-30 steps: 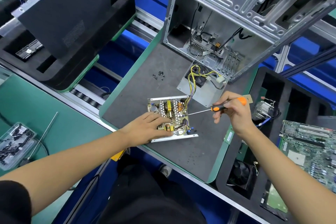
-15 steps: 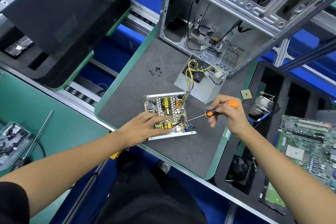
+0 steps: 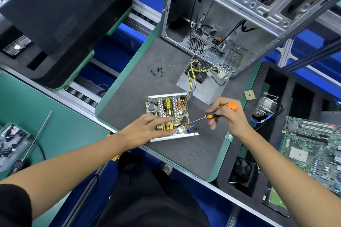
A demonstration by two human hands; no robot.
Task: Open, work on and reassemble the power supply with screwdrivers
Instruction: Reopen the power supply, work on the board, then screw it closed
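No label or writing on any part is legible from the head view.

The opened power supply point(image 3: 168, 114) lies on the grey mat point(image 3: 129, 96), its circuit board facing up. Its metal cover point(image 3: 204, 88) sits just beyond it, holding a fan; yellow wires point(image 3: 191, 79) run between the two. A cluster of loose black screws point(image 3: 157, 72) lies on the mat, well apart from the board. The empty computer case point(image 3: 239, 14) stands at the far edge of the mat.

To the right, a black foam tray point(image 3: 273, 83) holds a heatsink point(image 3: 264, 106), a fan point(image 3: 243, 172) and a motherboard point(image 3: 311, 145) in separate compartments. At far left, a clear plastic box point(image 3: 11, 143) contains small dark parts.

My left hand point(image 3: 147, 129) rests flat on the board's near side, fingers extended. My right hand point(image 3: 227, 116) grips the orange-and-black screwdriver point(image 3: 212, 115); its shaft slants down-left, tip at the board's near right corner.
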